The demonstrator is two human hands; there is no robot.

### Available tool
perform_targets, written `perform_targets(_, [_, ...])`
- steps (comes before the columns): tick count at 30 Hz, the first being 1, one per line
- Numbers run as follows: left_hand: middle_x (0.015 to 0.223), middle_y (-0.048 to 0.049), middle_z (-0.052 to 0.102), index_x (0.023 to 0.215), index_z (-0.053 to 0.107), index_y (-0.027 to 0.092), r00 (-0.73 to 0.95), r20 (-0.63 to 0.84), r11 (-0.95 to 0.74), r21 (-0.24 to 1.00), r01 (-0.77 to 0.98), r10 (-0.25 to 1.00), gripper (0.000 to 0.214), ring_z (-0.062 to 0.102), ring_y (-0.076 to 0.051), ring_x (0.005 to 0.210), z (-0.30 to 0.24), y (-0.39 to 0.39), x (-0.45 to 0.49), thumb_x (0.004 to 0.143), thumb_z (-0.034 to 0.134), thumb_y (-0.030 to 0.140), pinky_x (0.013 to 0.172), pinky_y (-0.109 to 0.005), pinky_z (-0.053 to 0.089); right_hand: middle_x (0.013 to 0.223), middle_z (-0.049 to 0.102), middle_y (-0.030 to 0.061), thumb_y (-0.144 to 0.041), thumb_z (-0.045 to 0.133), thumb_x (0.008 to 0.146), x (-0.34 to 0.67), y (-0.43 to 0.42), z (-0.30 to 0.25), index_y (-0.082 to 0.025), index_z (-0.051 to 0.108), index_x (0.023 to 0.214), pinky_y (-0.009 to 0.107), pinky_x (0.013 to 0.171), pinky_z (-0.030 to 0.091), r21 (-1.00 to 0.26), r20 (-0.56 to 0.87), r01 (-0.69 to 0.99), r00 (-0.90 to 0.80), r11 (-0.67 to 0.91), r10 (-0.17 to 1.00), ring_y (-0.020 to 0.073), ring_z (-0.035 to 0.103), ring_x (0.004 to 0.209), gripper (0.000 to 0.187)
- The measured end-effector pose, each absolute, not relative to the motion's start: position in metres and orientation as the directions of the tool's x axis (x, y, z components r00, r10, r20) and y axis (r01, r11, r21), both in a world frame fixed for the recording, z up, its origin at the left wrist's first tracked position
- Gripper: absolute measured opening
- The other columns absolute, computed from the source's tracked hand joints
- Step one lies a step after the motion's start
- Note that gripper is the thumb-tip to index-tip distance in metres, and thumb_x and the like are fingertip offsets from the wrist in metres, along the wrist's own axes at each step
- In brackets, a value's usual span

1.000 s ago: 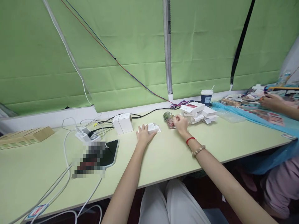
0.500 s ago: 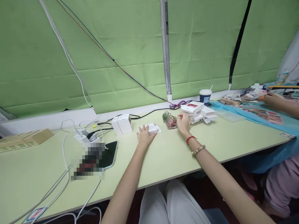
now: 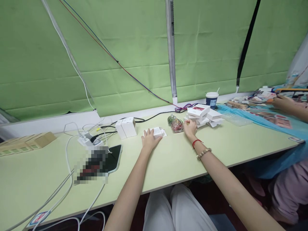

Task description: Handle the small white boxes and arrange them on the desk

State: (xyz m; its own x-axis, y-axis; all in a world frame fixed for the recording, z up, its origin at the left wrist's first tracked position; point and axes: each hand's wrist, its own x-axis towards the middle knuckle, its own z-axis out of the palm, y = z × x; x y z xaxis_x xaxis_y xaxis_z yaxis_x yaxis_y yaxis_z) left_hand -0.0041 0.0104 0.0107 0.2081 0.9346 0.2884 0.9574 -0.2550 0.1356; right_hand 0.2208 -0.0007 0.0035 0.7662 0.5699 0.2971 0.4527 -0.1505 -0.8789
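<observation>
My left hand (image 3: pixel 149 140) rests over a small white box (image 3: pixel 157 132) lying on the table, fingers across its top and thumb along the near side. The box's right end has its flaps open. My right hand (image 3: pixel 190 128) is beside two clear round containers, its fingers curled together; what they hold, if anything, is hidden. The nearer container (image 3: pixel 177 126) has reddish contents, and the one behind it (image 3: pixel 171 119) has green contents. Just behind my right hand lies a pile of white cartons (image 3: pixel 198 110), some with flaps open.
Two white boxes (image 3: pixel 126 127) stand left of my left hand. A phone (image 3: pixel 115 159), a power strip (image 3: pixel 89 141) and cables cover the left side, with brown cartons (image 3: pixel 29 143) beyond. A paper cup (image 3: pixel 212 99) stands behind the pile. Another person's hand (image 3: pixel 284 103) works at far right.
My right hand has moved very slightly, its fingers staying curled near the red-filled container. My left hand keeps its place on the box.
</observation>
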Motion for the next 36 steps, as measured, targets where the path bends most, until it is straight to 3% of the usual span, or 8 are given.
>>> perform_targets(6, [0.144,-0.0087,0.03,0.133,0.04,0.02,0.195,0.27,-0.254,0.203,0.946,0.943,0.058,0.018,-0.032,0.134,0.014,0.007,-0.002,0.088,0.025,0.054,0.103,-0.051,0.024,0.095,0.059,0.0106,-0.019,0.046,0.071,0.226,0.007,-0.002,-0.013,0.059,0.092,0.034,0.09,0.033,-0.903,0.334,0.428,0.754,-0.037,0.567,0.0227,0.048,0.095,0.026])
perform_targets(11, [0.141,-0.0083,0.035,0.129,0.044,0.021,0.196,0.284,-0.259,0.207,0.943,0.938,0.052,0.021,-0.031,0.132,0.016,0.004,-0.002,0.09,0.024,0.049,0.101,-0.051,0.027,0.095,0.06,0.0106,-0.019,0.044,0.072,0.224,0.006,0.0,-0.012,0.059,0.089,0.032,0.088,0.035,-0.911,0.343,0.412,0.749,0.007,0.566,0.0207,0.05,0.091,0.024])
perform_targets(15, [0.128,-0.008,0.049,0.118,0.053,0.023,0.191,0.34,-0.288,0.265,0.92,0.921,0.045,0.036,-0.026,0.121,0.018,0.005,-0.001,0.09,0.026,0.047,0.095,-0.045,0.032,0.089,0.059,0.0069,-0.023,0.043,0.075,0.217,-0.001,0.008,-0.014,0.057,0.086,0.026,0.077,0.038,-0.855,0.481,0.505,0.692,0.115,0.538,0.0167,0.052,0.081,0.021])
perform_targets(21, [0.103,-0.0085,0.06,0.091,0.065,0.021,0.137,0.513,-0.281,0.215,0.935,0.847,0.037,0.047,-0.024,0.103,0.019,0.008,0.0,0.089,0.034,0.041,0.091,-0.04,0.031,0.061,0.056,-0.0019,-0.023,0.05,0.074,0.192,-0.012,0.014,-0.018,0.06,0.088,0.021,0.058,0.035,-0.678,0.576,0.672,0.232,0.299,0.784,0.0113,0.05,0.057,0.018])
perform_targets(24, [0.1,-0.0087,0.061,0.086,0.064,0.019,0.193,0.514,-0.314,0.159,0.936,0.836,0.037,0.049,-0.024,0.101,0.017,0.008,0.001,0.088,0.037,0.044,0.091,-0.04,0.03,0.062,0.059,-0.0027,-0.021,0.054,0.071,0.179,-0.015,0.012,-0.02,0.065,0.082,0.021,0.056,0.032,-0.559,0.534,0.752,0.006,0.348,0.845,0.0107,0.052,0.059,0.016])
perform_targets(27, [0.097,-0.0076,0.063,0.089,0.061,0.018,0.206,0.479,-0.322,0.173,0.931,0.853,0.038,0.052,-0.023,0.098,0.018,0.007,0.001,0.088,0.035,0.046,0.093,-0.041,0.028,0.067,0.063,-0.0025,-0.024,0.057,0.07,0.172,-0.016,0.01,-0.024,0.07,0.082,0.021,0.054,0.029,-0.511,0.427,0.798,-0.088,0.32,0.9,0.0115,0.055,0.063,0.017])
perform_targets(32, [0.094,-0.006,0.065,0.089,0.058,0.02,0.151,0.476,-0.314,0.284,0.906,0.867,0.034,0.053,-0.022,0.098,0.024,0.005,-0.002,0.091,0.029,0.037,0.091,-0.039,0.029,0.071,0.065,0.0014,-0.047,0.061,0.071,0.17,-0.011,0.007,-0.023,0.071,0.084,0.023,0.056,0.031,-0.558,0.369,0.812,0.059,0.17,0.928,0.0149,0.056,0.065,0.029])
perform_targets(36, [0.098,-0.0049,0.064,0.089,0.057,0.021,0.092,0.547,-0.339,0.369,0.866,0.832,0.032,0.053,-0.019,0.098,0.023,0.004,-0.006,0.092,0.028,0.032,0.092,-0.036,0.028,0.066,0.063,0.0048,-0.051,0.056,0.074,0.17,-0.01,0.007,-0.018,0.067,0.066,0.024,0.056,0.033,-0.665,0.339,0.742,0.199,0.085,0.919,0.0159,0.056,0.066,0.035])
